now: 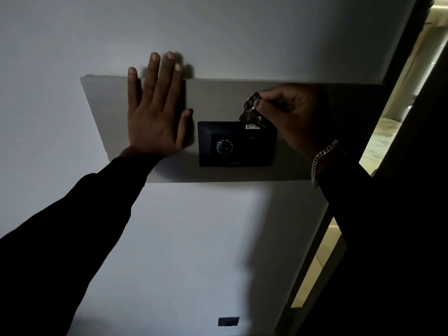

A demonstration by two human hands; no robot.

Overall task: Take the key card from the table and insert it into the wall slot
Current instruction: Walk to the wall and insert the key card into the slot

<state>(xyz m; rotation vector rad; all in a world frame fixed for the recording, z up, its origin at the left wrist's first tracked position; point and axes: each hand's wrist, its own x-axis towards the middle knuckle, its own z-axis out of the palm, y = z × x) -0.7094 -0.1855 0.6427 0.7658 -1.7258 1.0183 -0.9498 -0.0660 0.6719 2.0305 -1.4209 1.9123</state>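
A black wall unit (236,144) with a round dial sits on a grey wall panel (109,105). My right hand (293,117) is at its top right corner, fingers pinched on a metal key ring (251,104). A key (249,118) hangs from the ring, and a small white piece of the key card (253,126) shows at the unit's top edge; most of the card is hidden. My left hand (155,107) lies flat on the panel left of the unit, fingers spread, holding nothing.
The room is dim. A dark door frame (400,69) runs down the right side, with a lit corridor (378,141) beyond it. A small dark wall plate (228,321) sits low on the wall below.
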